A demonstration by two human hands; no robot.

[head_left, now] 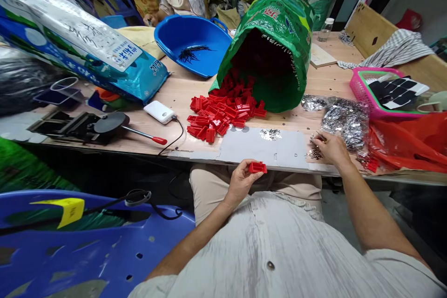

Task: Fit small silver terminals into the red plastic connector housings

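Note:
My left hand, in front of the table edge, grips a small red plastic housing between thumb and fingers, its hollow side showing. At the right, my right hand reaches down to a little heap of small metal parts on the tabletop. Its fingers are pinched together, and something thin and dark shows at the tips, too small to name. Between the hands lies a grey board with scattered small shiny pieces on it. Behind it, a pile of red plastic housings spills from a green woven sack.
A blue basin holds dark thin pieces. Left are a lever tool, a white power bank with a cable and a blue-white sack. Right are bagged metal parts and a pink basket. Another person sits across.

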